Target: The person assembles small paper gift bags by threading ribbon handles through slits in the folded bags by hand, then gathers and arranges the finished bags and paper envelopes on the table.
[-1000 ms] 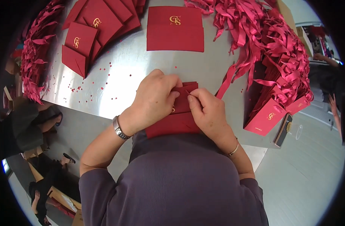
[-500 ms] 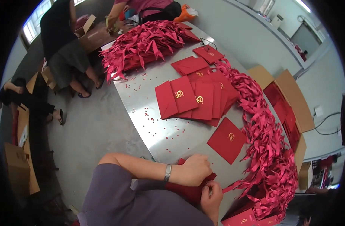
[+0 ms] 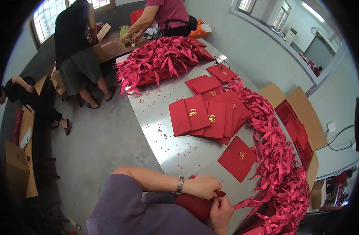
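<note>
Close to my body, a red paper gift bag (image 3: 193, 205) is held at its upper edge by both hands. My left hand (image 3: 205, 186), with a metal watch on its wrist, reaches across from the left, its fingers closed on the bag's edge. Right beside it, my right hand (image 3: 222, 212) pinches the same edge between thumb and fingers; whether a ribbon end is also in that pinch cannot be made out. Beyond my hands, a single flat red bag (image 3: 237, 158) with a gold emblem lies on the metal table (image 3: 171, 160). A loose stack of similar bags (image 3: 199, 117) lies farther away.
Along the table's right side runs a long row of bags with pink ribbons (image 3: 271, 156); another ribboned pile (image 3: 160, 62) lies at the far end. Small red dots dot the tabletop. An open carton (image 3: 312, 117) holds red bags. Several people are around the room's far and left sides.
The whole view has tilted upward, so the table and piles appear lower. My hands have drawn a little closer together on the bag's edge.
</note>
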Motion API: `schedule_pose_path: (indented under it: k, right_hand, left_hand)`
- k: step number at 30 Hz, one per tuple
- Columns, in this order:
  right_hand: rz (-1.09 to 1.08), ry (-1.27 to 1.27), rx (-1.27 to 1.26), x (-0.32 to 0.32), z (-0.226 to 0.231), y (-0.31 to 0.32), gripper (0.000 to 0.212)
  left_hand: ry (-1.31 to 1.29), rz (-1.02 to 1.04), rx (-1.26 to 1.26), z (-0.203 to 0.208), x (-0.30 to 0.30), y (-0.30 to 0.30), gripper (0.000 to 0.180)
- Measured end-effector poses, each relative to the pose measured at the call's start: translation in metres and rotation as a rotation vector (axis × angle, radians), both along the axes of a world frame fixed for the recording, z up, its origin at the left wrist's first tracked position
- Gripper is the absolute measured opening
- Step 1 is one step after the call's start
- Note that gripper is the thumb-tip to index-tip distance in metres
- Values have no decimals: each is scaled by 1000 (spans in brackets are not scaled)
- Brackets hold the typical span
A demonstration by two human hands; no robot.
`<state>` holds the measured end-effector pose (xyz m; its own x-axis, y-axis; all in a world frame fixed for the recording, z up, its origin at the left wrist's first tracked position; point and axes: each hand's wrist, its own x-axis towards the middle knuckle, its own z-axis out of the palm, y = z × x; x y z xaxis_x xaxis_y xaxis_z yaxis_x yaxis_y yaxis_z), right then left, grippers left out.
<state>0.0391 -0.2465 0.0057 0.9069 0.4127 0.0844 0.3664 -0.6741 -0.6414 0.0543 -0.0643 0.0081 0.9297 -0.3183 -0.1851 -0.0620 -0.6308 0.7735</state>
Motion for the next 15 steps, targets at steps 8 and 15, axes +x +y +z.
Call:
schedule_pose_path:
  k: [8,15]
  right_hand:
    - [-102,-75,24,9,1,8,13]
    - [-51,-208,-3,6,2,19,10]
  left_hand:
    - [-92,140,23,1,-1,-12,17]
    - [64,195,-59,-2,1,0,24]
